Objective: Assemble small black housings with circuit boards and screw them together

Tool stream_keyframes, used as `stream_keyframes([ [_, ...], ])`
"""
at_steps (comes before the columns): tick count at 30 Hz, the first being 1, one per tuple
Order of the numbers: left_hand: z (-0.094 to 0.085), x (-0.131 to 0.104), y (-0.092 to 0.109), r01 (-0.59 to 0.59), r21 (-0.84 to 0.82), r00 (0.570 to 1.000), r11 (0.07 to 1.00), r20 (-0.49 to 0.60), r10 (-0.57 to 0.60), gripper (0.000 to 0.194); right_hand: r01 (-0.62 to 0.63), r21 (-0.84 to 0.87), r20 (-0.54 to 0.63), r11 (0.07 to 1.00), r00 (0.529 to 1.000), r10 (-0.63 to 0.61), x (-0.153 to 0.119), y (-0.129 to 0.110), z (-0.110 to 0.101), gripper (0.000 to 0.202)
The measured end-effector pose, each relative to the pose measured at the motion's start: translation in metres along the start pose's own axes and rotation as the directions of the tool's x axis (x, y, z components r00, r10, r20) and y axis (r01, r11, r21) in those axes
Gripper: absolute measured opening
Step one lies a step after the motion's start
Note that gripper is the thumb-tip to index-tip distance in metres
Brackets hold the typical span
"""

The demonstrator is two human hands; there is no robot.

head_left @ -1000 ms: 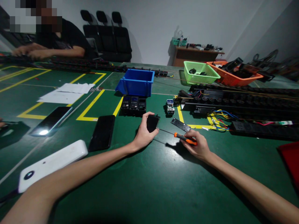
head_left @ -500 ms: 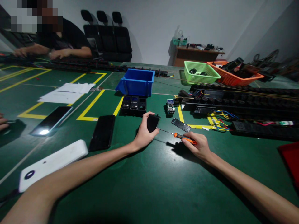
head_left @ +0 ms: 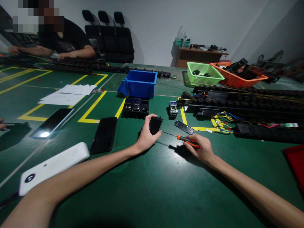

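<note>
OK so on my feed my left hand (head_left: pixel 146 136) is wrapped round a small black part (head_left: pixel 155 125), and with that part as my clock centre, my right hand (head_left: pixel 201 147) is out at 4 o'clock gripping an orange-and-black screwdriver (head_left: pixel 184 138), tip right at the part's edge, though I can't tell if it's actually seated in anything. On the green tabletop (head_left: pixel 161 190) there's a flat black plate (head_left: pixel 183 127) at 3, a little circuit-board module (head_left: pixel 173 109) between 1 and 2, a row of black modules (head_left: pixel 136 107) between 10 and 11 with a blue bin (head_left: pixel 140 88) just behind, and a black phone (head_left: pixel 104 135) over at 9.
</note>
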State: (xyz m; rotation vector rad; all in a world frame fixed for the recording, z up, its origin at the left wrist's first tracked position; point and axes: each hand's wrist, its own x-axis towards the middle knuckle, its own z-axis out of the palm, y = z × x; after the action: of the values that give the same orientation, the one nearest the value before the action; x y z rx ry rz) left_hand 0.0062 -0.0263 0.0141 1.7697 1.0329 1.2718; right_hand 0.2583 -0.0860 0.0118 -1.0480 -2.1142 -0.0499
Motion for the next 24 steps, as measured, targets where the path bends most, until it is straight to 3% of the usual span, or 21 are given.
stream_keyframes([
  [24,-0.0011,0.0001,-0.0017,-0.006,0.016,1.0,1.0,0.005,0.006,0.058,-0.064,0.021,0.068,0.998,0.996,0.063,0.0012,-0.0026,-0.0031,0.015],
])
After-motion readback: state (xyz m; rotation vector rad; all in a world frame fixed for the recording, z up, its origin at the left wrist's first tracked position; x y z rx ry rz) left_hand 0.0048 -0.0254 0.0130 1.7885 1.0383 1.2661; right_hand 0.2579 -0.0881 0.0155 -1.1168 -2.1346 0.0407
